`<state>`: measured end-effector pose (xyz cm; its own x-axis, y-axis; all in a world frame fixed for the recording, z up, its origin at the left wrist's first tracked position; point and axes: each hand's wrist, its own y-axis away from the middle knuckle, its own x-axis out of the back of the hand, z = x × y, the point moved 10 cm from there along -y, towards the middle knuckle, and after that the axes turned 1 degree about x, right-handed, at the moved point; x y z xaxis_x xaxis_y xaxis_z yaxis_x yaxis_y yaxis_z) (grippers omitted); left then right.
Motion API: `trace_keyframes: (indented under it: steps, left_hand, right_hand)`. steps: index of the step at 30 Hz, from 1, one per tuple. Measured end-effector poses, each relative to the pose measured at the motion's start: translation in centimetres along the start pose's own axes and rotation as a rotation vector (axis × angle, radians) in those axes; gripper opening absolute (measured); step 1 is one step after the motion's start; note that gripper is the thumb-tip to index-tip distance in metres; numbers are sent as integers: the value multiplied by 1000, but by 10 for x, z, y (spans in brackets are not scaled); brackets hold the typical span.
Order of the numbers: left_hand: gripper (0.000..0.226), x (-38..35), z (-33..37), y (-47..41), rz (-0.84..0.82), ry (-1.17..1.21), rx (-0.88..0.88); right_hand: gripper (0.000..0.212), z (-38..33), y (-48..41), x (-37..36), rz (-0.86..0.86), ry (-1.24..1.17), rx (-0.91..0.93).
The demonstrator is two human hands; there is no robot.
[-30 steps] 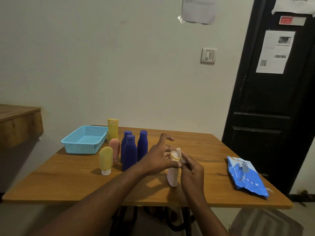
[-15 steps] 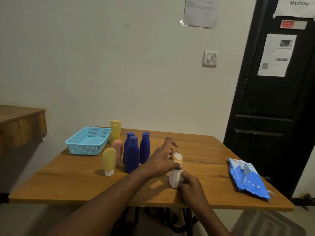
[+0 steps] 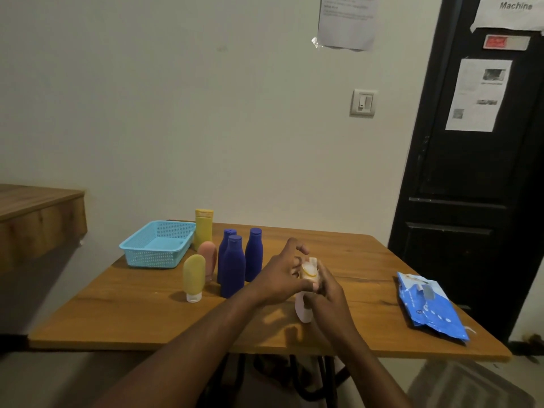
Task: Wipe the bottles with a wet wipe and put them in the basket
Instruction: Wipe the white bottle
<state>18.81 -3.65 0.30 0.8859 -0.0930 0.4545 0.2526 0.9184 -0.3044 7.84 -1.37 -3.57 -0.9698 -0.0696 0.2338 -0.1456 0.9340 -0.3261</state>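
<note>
Two hands met over the near middle of the table (image 3: 147, 313), both closed on one white bottle (image 3: 303, 312). The left hand (image 3: 282, 275) gripped the bottle near its top, thumb and lower fingers around it, the index finger lifted clear. The right hand (image 3: 329, 293) was wrapped about the bottle's side and top with a wipe (image 3: 313, 265) pressed against the cap; only a pale scrap of it showed between the fingers. The bottle stood nearly upright, and whether its base touched the wood could not be told.

Three blue bottles (image 3: 234, 266) stood upright in a tight cluster left of the hands. Just beside them stood a pink tube (image 3: 207, 256) and, nearer the front, a yellow tube (image 3: 193, 275) on its white cap. A taller yellow bottle (image 3: 203, 228) stood behind them, touching or nearly touching the basket (image 3: 156, 256). The basket, pale blue and perforated, sat at the far left corner with nothing visible inside. A blue wipe pack (image 3: 426, 307) lay flat near the right edge, well apart from the bottles. A black door (image 3: 471, 187) stood behind it.
</note>
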Motion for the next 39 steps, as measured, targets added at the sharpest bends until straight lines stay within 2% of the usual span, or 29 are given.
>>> trace_keyframes:
  steps: [4,10,13,17,20,26,28,34,39]
  left_hand:
    - [65,-1,-3,0,16,21,5]
    - [64,0,-5,-1,37,-4,-3]
    - [62,-1,-5,0,31,3,-8]
    - [58,0,-3,0,17,1,-10]
    - [56,1,-3,-2,9,-41,-1]
    - [54,1,1,1,34,-78,-19]
    - [54,1,1,2,53,-94,-29]
    - [55,1,4,4,101,-117,-34]
    - [50,0,6,8,132,-118,-34]
  right_hand:
    - [57,7,1,-7,-67,77,-11]
    - [62,34,24,-10,-103,221,-66]
    - [65,34,31,-9,-47,144,-46]
    - [55,13,28,-6,30,38,24]
    - [61,5,14,-7,8,17,5]
    - [58,13,2,-14,-68,68,-64]
    - [62,22,14,-18,-58,73,-83]
    - [100,31,47,-34,11,149,-55]
    - [99,20,36,-39,55,73,-59]
